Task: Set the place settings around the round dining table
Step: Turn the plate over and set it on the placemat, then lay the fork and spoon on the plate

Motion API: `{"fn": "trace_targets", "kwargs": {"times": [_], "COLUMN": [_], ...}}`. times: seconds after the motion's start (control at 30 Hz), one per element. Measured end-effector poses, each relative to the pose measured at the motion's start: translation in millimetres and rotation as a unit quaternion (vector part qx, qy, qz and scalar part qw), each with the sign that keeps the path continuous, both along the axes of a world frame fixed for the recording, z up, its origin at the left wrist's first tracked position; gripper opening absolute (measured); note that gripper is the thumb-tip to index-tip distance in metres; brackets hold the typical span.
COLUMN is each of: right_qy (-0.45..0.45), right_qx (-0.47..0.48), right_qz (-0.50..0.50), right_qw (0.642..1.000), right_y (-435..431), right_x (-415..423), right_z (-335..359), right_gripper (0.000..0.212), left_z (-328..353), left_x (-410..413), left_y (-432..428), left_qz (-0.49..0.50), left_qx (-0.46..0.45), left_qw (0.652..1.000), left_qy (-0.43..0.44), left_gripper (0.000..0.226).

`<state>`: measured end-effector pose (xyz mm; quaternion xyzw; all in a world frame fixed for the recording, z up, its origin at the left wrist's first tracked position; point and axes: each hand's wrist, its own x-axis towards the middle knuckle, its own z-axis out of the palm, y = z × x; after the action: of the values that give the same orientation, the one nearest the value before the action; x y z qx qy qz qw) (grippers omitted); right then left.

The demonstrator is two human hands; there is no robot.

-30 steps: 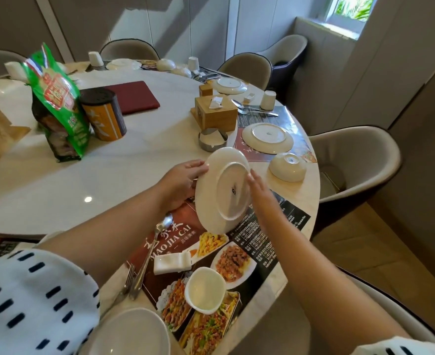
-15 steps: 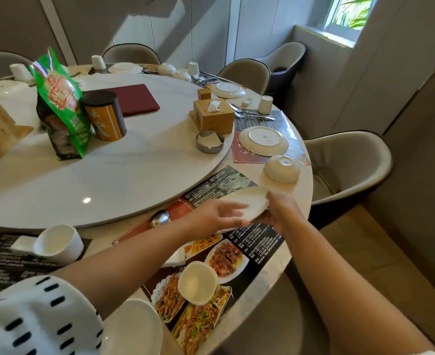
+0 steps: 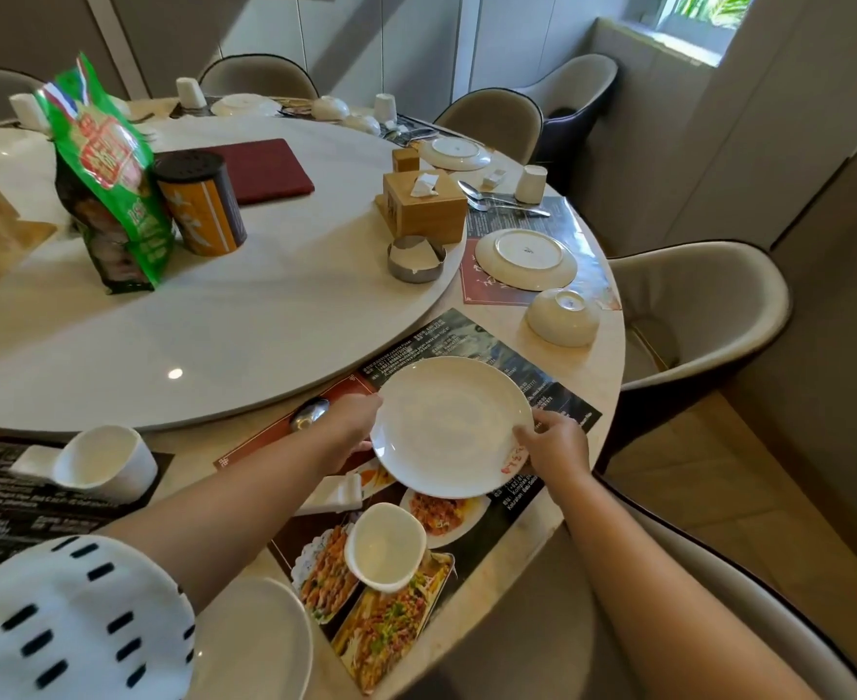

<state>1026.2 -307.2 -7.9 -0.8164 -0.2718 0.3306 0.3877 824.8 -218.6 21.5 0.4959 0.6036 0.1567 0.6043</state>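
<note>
A white plate [image 3: 449, 426] is face up over the printed placemat [image 3: 482, 361] at the near right edge of the round table [image 3: 583, 391]. My left hand [image 3: 350, 429] grips its left rim and my right hand [image 3: 552, 447] grips its right rim. I cannot tell whether the plate rests on the mat or hovers just above it. A small white bowl [image 3: 385, 545] stands upright on the same mat, nearer to me. A spoon [image 3: 309, 414] and a white rest [image 3: 333, 495] lie partly hidden under my left arm.
The turntable [image 3: 214, 315] carries a green snack bag [image 3: 108, 179], an orange canister [image 3: 201, 209], a wooden tissue box [image 3: 423, 207], a metal ashtray [image 3: 415, 257]. An upturned plate [image 3: 525, 259] and bowl [image 3: 562, 315] sit at the seat beyond. A cup [image 3: 105, 462] lies left. Chairs [image 3: 694, 315] ring the table.
The plate was held on edge with its underside toward me; both hands have turned it face up and lowered it over the placemat. My view has shifted right and down.
</note>
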Motion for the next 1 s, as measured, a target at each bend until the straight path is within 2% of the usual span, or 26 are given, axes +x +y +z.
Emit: {"fn": "trace_targets", "kwargs": {"times": [0.2,0.37,0.5,0.57,0.67,0.77,0.93,1.0], "right_qy": [-0.032,-0.066,-0.203,-0.255,-0.246,-0.216,-0.144,-0.128], "right_qx": [-0.041,-0.045,-0.087,-0.054,0.056,0.125,0.136,0.130], "right_qz": [0.029,0.044,0.096,0.101,0.123,0.195,0.296,0.321], "right_qw": [0.998,0.996,0.971,0.960,0.960,0.949,0.934,0.929], "right_y": [-1.2,0.1,-3.4,-5.4,-1.7,5.4,4.7,10.5], "right_x": [4.2,7.2,7.5,2.2,-17.8,-50.9,-122.3,-147.2], "right_z": [-10.2,-15.5,-7.9,0.0,20.5,47.6,82.6,90.6], "right_gripper": [0.049,0.048,0.049,0.050,0.038,0.025,0.015,0.012], "left_z": [-0.6,-1.3,5.0,13.7,31.1,39.1,27.9,19.6], "left_x": [-0.7,-1.8,-13.8,-24.6,-51.7,-98.2,-177.8,-197.7], "left_y": [0.0,-2.4,-8.2,-14.8,-31.0,-54.6,-90.6,-94.7], "left_qz": [0.007,0.009,-0.022,-0.015,0.030,0.068,0.123,0.112], "left_qx": [0.002,0.008,0.030,0.065,0.117,0.156,0.134,0.130], "left_qw": [1.000,1.000,0.999,0.997,0.992,0.984,0.981,0.979], "left_qy": [0.007,0.002,0.037,0.048,0.034,0.047,0.070,0.112], "left_gripper": [0.040,0.042,0.048,0.046,0.033,0.018,0.009,0.009]}}
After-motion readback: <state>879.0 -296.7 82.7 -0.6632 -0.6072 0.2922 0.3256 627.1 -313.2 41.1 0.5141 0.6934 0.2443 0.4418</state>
